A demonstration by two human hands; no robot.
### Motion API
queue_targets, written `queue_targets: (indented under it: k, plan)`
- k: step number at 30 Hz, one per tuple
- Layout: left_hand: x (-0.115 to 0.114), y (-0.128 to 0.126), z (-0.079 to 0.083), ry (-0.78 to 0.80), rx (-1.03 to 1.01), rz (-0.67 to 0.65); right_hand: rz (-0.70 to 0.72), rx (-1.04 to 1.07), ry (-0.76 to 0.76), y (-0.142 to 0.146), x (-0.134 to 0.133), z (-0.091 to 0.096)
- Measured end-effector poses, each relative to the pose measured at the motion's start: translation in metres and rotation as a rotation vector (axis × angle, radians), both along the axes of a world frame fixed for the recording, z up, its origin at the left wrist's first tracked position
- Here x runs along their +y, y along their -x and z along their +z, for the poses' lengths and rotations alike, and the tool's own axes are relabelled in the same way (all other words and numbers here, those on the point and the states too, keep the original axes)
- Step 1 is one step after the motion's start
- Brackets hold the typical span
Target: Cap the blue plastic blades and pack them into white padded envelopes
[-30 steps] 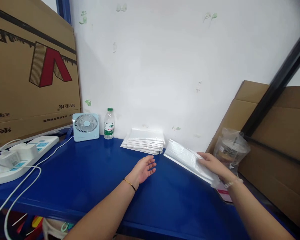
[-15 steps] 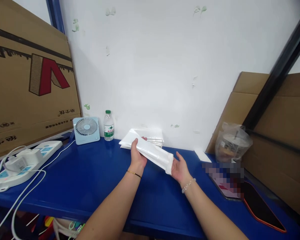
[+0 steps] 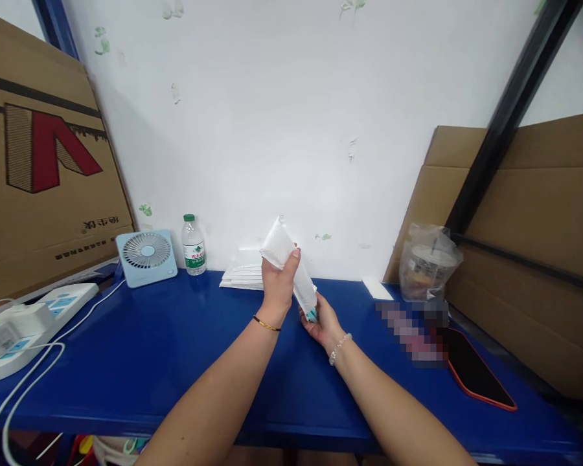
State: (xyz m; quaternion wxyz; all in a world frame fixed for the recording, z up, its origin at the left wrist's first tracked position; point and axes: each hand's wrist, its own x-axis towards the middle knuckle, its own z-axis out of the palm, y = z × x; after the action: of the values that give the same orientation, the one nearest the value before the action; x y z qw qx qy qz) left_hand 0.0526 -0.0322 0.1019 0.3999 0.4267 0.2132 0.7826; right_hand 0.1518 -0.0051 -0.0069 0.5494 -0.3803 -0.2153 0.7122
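My left hand (image 3: pixel 276 281) grips a white padded envelope (image 3: pixel 284 255) round its upper part and holds it tilted, almost upright, above the blue table (image 3: pixel 175 362). At the envelope's lower end my right hand (image 3: pixel 320 320) is closed, with a small teal thing showing between its fingers. Behind the hands a stack of white envelopes (image 3: pixel 240 275) lies flat against the wall.
A small blue fan (image 3: pixel 146 256) and a water bottle (image 3: pixel 193 245) stand at the back left. A white power strip (image 3: pixel 24 320) with cables lies far left. A bagged cup (image 3: pixel 427 262), a phone (image 3: pixel 473 372) and cardboard sheets (image 3: pixel 529 226) are on the right.
My right hand brought the envelope from the right side to the middle, my left hand took hold of it, and both hands tipped it from flat to nearly upright. The view shifted right.
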Motion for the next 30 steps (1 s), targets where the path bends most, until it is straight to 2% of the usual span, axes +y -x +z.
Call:
queue_targets:
  k: [4,6,8,11,16,18,21,23,27,30]
  plan:
    - [0.003,0.000,0.003,-0.015,-0.104,0.013,-0.098,-0.449,-0.200,0.000,0.004,-0.007]
    - [0.006,0.006,0.004,-0.011,-0.199,0.030,-0.161,-0.636,-0.246,-0.006,0.010,-0.011]
    - [0.010,0.020,0.003,0.000,-0.315,0.066,-0.218,-0.742,-0.246,-0.017,0.017,-0.014]
    - [0.017,0.056,-0.001,0.077,-0.476,0.114,-0.307,-0.892,-0.244,-0.042,0.026,-0.014]
    - [0.025,0.120,-0.026,0.229,-0.680,0.052,-0.399,-1.237,-0.288,-0.074,0.033,-0.010]
    - [0.027,0.135,-0.039,0.326,-0.709,0.025,-0.377,-1.375,-0.335,-0.075,0.033,-0.010]
    - [0.030,0.152,-0.061,0.496,-0.631,0.093,-0.294,-1.541,-0.389,-0.063,0.028,-0.012]
    - [0.030,0.162,-0.075,0.651,-0.502,0.229,-0.240,-1.631,-0.392,-0.053,0.024,-0.015]
    - [0.016,0.181,-0.097,0.773,-0.167,0.754,-0.165,-1.765,-0.394,-0.040,0.016,-0.018]
    - [-0.002,0.184,-0.103,0.711,0.106,1.054,-0.113,-1.813,-0.452,-0.038,0.013,-0.017]
